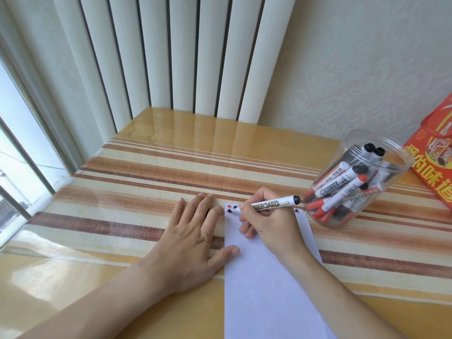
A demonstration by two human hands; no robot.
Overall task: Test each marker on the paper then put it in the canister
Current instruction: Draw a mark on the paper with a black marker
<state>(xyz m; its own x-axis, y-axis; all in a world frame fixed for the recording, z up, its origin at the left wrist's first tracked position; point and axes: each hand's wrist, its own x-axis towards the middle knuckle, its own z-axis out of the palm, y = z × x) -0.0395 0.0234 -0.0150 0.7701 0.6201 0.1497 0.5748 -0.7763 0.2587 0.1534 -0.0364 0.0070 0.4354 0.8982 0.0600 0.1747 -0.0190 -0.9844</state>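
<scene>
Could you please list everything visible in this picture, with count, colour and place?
Marker: one, white barrel with a black end, held over the paper's far end.
Paper: one white sheet, near middle of the table, red and dark test marks along its far edge.
Canister: one, clear plastic, right of the paper, holding many red-capped and black-capped markers.
Bag: one, red-orange with print, far right edge.
Table: one, striped cloth under a clear cover.
Blinds: white vertical slats behind the table.
Left hand: flat, thumb on the paper's left edge.
Right hand: gripping the marker.
</scene>
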